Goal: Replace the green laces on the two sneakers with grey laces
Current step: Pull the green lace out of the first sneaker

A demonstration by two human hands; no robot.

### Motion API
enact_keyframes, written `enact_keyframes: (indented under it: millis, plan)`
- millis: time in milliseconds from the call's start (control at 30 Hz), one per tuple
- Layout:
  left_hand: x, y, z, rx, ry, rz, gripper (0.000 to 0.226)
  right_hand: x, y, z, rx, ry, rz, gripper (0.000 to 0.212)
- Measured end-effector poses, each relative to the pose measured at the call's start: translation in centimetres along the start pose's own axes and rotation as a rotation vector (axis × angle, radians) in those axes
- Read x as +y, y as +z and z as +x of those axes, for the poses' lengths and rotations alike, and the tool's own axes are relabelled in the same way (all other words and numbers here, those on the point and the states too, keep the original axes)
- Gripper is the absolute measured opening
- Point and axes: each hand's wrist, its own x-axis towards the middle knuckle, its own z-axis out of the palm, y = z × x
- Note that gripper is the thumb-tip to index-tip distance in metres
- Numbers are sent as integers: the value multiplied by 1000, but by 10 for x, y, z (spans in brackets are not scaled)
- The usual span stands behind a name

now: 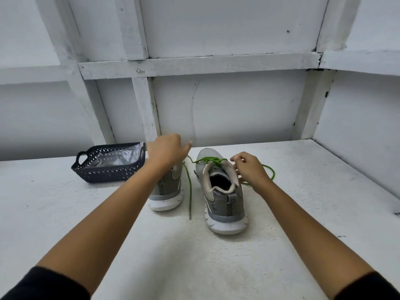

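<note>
Two sneakers, one green lace, one basket, two hands.

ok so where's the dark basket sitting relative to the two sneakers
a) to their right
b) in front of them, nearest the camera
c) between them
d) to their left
d: the dark basket stands on the white table left of both sneakers, past the left sneaker and apart from the right sneaker.
</note>
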Motion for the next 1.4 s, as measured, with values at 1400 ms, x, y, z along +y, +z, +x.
enact_keyframes:
  millis: [1400]
  plan:
    - [30, 64, -65, -143, -35, -781, 48, -49, -9, 33, -451, 102, -300, 16]
